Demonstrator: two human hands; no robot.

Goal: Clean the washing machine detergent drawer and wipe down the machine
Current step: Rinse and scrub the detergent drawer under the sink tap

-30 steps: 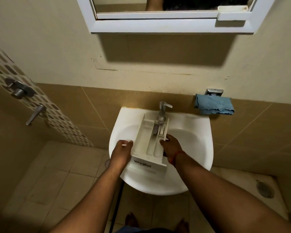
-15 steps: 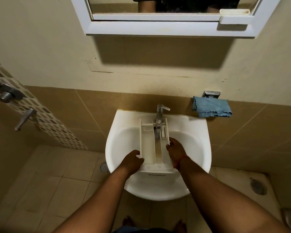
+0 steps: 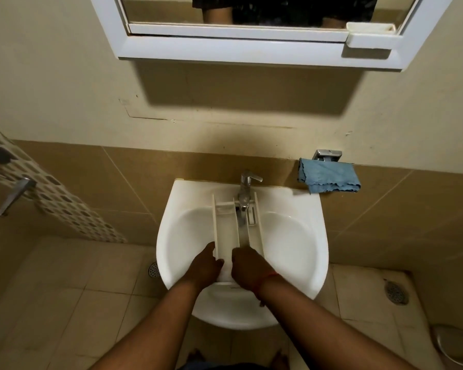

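A white detergent drawer lies lengthwise in the white wash basin, its far end under the chrome tap. Water runs from the tap into the drawer's middle channel. My left hand grips the drawer's near left side. My right hand holds the near right part, its fingers curled into the compartments. The drawer's front panel is mostly hidden under my hands. The washing machine is out of view.
A blue cloth hangs on a chrome holder on the wall right of the basin. A white-framed mirror hangs above. Shower fittings stick out at the left. Floor drains sit in the tiled floor.
The drawer has swung from tilted to straight and lies lower in the basin under the tap. Both hands have shifted inward to its near end, covering the front panel.
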